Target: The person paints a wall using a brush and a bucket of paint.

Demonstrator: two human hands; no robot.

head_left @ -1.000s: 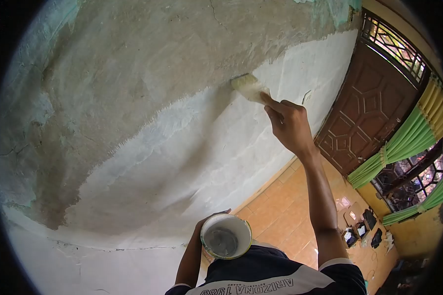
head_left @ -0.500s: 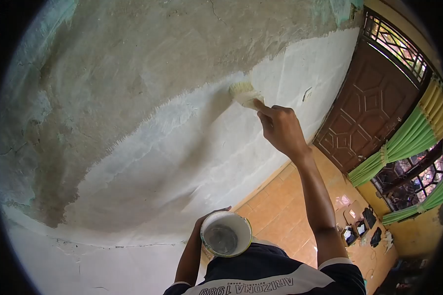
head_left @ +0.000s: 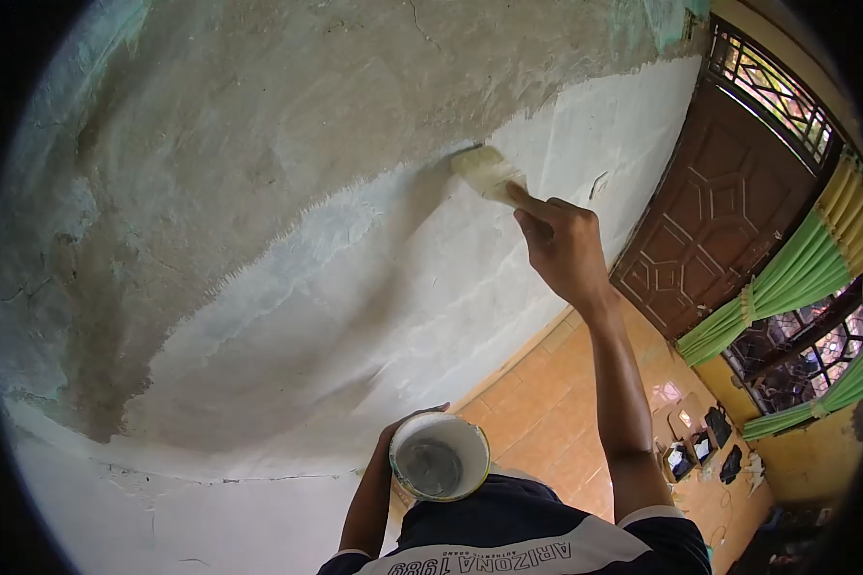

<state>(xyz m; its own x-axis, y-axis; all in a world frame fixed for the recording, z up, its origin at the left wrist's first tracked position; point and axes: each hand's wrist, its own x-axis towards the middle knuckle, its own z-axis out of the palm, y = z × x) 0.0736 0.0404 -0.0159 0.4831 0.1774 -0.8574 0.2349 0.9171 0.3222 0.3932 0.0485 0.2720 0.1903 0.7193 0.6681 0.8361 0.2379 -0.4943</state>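
My right hand [head_left: 566, 244] is closed round the handle of a wide, pale brush [head_left: 489, 173]. The bristles are at the wall, near the border between white paint [head_left: 604, 125] and bare grey plaster [head_left: 307, 96]. Low in the view, my left hand [head_left: 390, 431] holds a white bucket [head_left: 470, 443] by its side, close to my body; most of its fingers are hidden behind the bucket. Greyish-white liquid lies at the bottom of the bucket. The brush and arm cast a soft shadow on the white part of the wall.
A brown panelled door [head_left: 719, 206] stands at the right, beside green curtains [head_left: 801, 273] and a barred window [head_left: 805, 350]. Orange floor tiles [head_left: 527, 393] run along the wall. An open box [head_left: 681, 450] and dark items [head_left: 731, 465] lie on the floor.
My right hand has moved slightly right and down, and the brush has tilted, showing more of its broad side. My left hand and the bucket have hardly moved.
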